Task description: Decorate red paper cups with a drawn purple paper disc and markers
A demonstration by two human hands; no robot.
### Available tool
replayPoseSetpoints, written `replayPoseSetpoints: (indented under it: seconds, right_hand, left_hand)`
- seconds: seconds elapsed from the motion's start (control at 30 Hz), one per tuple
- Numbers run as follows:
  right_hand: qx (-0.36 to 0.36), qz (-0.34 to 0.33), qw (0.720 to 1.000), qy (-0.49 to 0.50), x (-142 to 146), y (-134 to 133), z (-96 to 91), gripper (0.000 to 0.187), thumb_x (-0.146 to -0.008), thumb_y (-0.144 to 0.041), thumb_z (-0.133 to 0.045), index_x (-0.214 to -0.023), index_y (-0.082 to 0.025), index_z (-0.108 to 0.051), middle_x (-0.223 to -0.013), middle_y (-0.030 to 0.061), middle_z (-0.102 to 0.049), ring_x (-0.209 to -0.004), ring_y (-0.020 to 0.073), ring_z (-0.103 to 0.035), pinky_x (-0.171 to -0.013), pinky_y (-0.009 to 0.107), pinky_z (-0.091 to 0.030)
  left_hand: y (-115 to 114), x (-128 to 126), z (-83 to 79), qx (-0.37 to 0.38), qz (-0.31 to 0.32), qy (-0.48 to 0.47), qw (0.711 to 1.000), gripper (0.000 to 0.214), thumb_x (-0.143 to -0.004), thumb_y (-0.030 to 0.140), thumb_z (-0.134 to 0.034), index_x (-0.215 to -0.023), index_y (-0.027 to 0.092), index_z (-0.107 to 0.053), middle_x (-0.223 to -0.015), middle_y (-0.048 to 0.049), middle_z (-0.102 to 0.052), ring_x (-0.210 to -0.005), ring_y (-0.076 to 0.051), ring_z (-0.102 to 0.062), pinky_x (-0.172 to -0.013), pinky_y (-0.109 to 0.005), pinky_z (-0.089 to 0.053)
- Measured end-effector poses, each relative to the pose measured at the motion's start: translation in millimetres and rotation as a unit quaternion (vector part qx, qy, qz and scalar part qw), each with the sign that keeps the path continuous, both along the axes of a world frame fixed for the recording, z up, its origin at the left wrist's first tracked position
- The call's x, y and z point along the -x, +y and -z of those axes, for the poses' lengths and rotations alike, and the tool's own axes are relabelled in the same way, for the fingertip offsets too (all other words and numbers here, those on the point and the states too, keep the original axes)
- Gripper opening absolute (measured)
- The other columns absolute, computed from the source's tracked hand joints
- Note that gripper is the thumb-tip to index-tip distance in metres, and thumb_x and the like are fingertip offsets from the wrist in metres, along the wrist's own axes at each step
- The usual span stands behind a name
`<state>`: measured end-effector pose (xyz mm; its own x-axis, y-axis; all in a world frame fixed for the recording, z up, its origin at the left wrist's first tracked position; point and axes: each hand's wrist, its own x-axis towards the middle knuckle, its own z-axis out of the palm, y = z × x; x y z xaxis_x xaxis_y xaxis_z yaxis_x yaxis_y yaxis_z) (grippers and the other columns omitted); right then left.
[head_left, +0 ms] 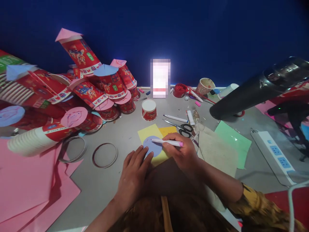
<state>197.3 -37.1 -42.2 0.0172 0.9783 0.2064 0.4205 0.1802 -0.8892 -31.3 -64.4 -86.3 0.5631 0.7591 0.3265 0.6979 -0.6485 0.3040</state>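
My right hand (182,154) is closed round a white marker with a pink cap (167,141), its tip lying over a lilac paper circle (153,146). The circle rests on a yellow paper sheet (151,131) that overlaps an orange sheet (168,130). My left hand (134,172) lies with its fingers stretched out, the fingertips pressing on the near left edge of the circle. Black-handled scissors (180,127) sit just behind my right hand.
A heap of red paper cups (96,87) with paper discs fills the left. Pink sheets (29,183) cover the near left, two rings (105,155) beside them. One red cup (149,110) stands behind. Green paper (233,140), a power strip (274,154) and a black cylinder (251,93) lie right.
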Motion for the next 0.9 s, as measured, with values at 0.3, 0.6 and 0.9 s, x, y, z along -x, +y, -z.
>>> replayPoseSetpoints:
  seconds: [0.3, 0.6, 0.9]
  right_hand:
    - [-0.034, -0.020, 0.999, -0.022, 7.6, 5.8, 18.5, 0.012, -0.094, -0.030, -0.066, -0.095, -0.023, -0.076, -0.092, 0.0070, -0.081, -0.085, 0.0219, -0.075, -0.085, 0.033, -0.060]
    - [-0.012, 0.020, 0.999, -0.033, 1.6, 4.6, 16.0, 0.011, -0.093, -0.028, -0.067, -0.093, -0.023, -0.076, -0.091, 0.0069, -0.081, -0.085, 0.0219, -0.075, -0.083, 0.032, -0.059]
    - [-0.030, -0.030, 0.998, -0.053, 7.2, 12.7, 29.4, 0.014, -0.095, -0.032, -0.067, -0.097, -0.023, -0.078, -0.094, 0.0073, -0.082, -0.089, 0.0219, -0.076, -0.087, 0.032, -0.058]
  left_hand:
    - [-0.3, -1.0, -0.1, 0.010, -0.004, -0.006, 1.000, 0.044, -0.096, 0.024, -0.062, -0.140, 0.022, -0.062, -0.145, -0.0172, -0.068, -0.139, -0.038, -0.059, -0.110, -0.057, -0.046]
    - [-0.1, -0.4, -0.8, 0.010, 0.000, -0.010, 1.000, 0.045, -0.095, 0.023, -0.065, -0.140, 0.021, -0.062, -0.145, -0.0179, -0.067, -0.140, -0.038, -0.058, -0.111, -0.056, -0.044]
    - [0.0, -1.4, -1.1, 0.005, -0.002, 0.000, 1.000, 0.045, -0.096, 0.021, -0.063, -0.140, 0.019, -0.062, -0.147, -0.0187, -0.066, -0.141, -0.038, -0.057, -0.112, -0.054, -0.043]
